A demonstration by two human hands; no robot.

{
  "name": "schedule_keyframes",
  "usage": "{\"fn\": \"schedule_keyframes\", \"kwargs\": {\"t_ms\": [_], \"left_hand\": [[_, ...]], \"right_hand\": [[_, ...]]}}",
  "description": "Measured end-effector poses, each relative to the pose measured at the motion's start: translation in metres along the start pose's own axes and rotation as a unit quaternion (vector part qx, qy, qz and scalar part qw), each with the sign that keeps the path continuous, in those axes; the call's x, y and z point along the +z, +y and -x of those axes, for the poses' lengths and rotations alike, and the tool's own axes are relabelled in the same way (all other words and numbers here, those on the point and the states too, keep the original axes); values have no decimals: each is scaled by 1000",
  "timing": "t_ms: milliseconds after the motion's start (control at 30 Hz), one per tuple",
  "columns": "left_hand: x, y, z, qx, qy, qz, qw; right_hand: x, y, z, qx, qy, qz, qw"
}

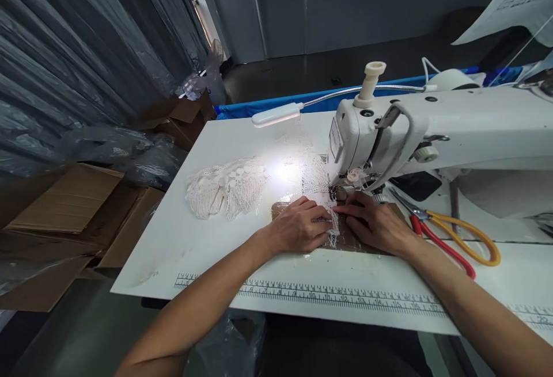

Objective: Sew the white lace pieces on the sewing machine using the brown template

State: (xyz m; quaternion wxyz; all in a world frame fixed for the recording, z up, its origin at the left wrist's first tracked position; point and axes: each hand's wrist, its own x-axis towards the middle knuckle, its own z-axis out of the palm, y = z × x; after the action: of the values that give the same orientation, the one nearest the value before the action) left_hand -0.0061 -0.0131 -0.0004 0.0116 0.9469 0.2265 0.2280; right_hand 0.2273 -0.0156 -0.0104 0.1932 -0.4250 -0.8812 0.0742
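A strip of white lace lies under the needle end of a white sewing machine and runs toward me over a brown sheet. My left hand presses on the lace left of the needle, its fingers curled together and closed on the fabric. From the other side, my right hand has its fingertips at the lace edge, close by the presser foot. Its index finger and thumb appear closed on the lace; the fingertips are partly hidden. Left of the hands rests a gathered bundle of white lace.
Scissors with yellow and red handles lie right of my right hand. A lit lamp on a flexible neck hangs over the table. A printed ruler follows the front edge. Cardboard boxes and plastic stand at left.
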Motion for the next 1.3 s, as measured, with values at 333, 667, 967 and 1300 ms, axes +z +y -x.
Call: {"fn": "schedule_keyframes", "kwargs": {"t_ms": [333,667,967,1300], "left_hand": [[2,2,-1,5,-21,-44,999],[0,2,-1,-21,-34,-42,998],[-1,2,-5,-48,-48,-38,997],[3,4,-5,-67,-19,-12,997]], "right_hand": [[-3,2,-1,-35,-11,44,998],[6,5,0,-26,-43,67,997],[7,-6,-4,-3,-20,87,996],[-41,-5,2,48,-35,-44,997]]}}
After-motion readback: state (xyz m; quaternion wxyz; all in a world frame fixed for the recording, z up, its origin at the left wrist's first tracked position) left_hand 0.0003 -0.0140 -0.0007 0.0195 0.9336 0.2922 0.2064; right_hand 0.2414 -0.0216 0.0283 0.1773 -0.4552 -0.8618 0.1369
